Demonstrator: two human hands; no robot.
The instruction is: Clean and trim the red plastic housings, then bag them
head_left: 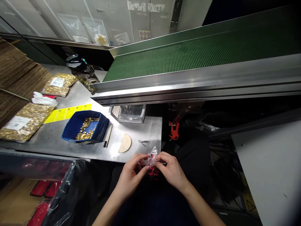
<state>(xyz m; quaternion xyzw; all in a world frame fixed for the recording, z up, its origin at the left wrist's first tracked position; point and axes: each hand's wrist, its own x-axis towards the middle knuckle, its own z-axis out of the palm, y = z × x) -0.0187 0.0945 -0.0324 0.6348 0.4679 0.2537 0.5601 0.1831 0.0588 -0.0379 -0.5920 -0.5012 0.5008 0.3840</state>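
Note:
Between my hands, just off the table's front edge, is a small clear plastic bag with something red in or behind it. My left hand pinches the bag's left side between thumb and fingers. On the other side, the fingers of my right hand are closed on the same crinkled plastic. What the red item is, I cannot make out. Near my left hand, a half-round wooden piece and a small metal tool lie on the metal table.
A blue bin holds small gold-coloured parts. Bags of similar parts, a yellow label strip and a bottle are at left. A green conveyor crosses behind. A black plastic bag hangs below the table.

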